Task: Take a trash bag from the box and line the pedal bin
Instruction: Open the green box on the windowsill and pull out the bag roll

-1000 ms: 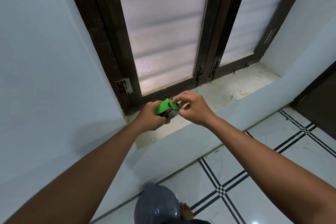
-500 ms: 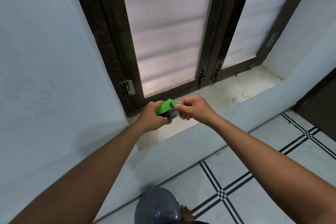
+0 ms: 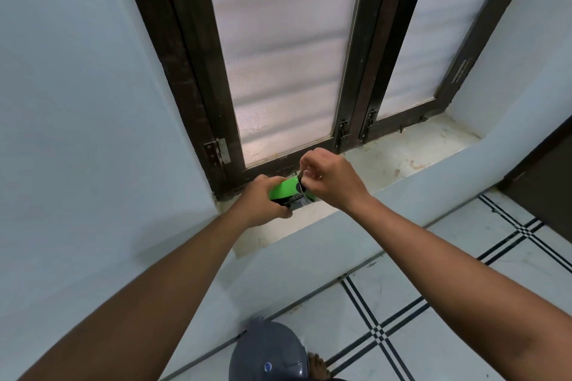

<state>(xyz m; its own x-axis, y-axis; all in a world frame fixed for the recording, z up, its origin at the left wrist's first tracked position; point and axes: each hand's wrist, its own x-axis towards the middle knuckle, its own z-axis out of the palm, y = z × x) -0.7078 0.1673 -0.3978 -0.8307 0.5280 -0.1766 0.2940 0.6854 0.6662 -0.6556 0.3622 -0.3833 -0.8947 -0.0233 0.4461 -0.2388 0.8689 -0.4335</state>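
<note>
On the window sill [image 3: 411, 151], at the foot of the dark-framed window [image 3: 288, 71] with frosted panes, both hands meet over a small green box [image 3: 284, 192]. Seen from the head camera, the left hand [image 3: 263, 201] wraps around the box from the left and below, thumb along its lower edge, its grip clenched around the carton, which is tilted with its open end up and to the right. The right hand [image 3: 331, 178] sits just right of the box, fingers curled; its thumb and forefinger pinch something small and dark at the box's mouth, which may be the edge of a trash bag, though it is too small to tell. A thin pale flap stands up at that end, touching the right fingertips [image 3: 305, 168]. The box is held just above the sill, near its left end by the window hinge [image 3: 221, 150].

Well below the hands, at the bottom edge of the view, stands the grey domed lid of the pedal bin [image 3: 269, 353], closed, on the white tiled floor [image 3: 433, 281] with black line borders. A bare foot [image 3: 317, 365] shows just right of the bin. Pale blue walls [image 3: 77, 102] flank the window.
</note>
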